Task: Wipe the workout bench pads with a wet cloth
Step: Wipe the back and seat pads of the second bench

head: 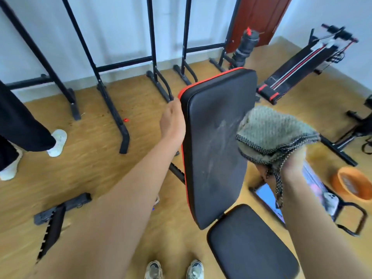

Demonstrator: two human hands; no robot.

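The bench's back pad [215, 146] stands tilted up in front of me, its long axis running from near my feet up and away toward the wall, the top end farthest from me. It is a long rounded rectangle in smooth black vinyl with a red strip along its left edge, and pale smeared streaks show across its middle. Below it, nearer me, the seat pad [251, 244] lies flat, shorter, the same black vinyl with rounded corners.

My left hand [173, 121] rests against the back pad's left edge near the top; the fingers wrap behind the edge, so I cannot tell whether the grip is closed there.

My right hand [296, 160] is mostly hidden under the cloth [275, 131], grip clamped on it. The cloth is a bunched, nubbly grey-green weave with a black-and-white speckled hem, one corner dangling below my wrist. It sits at the back pad's right edge, about level with the streaks; whether it touches the vinyl I cannot tell.

On the wood floor [96, 158] to my right sits a round orange basin [350, 184]; what it holds is too blurred to tell.
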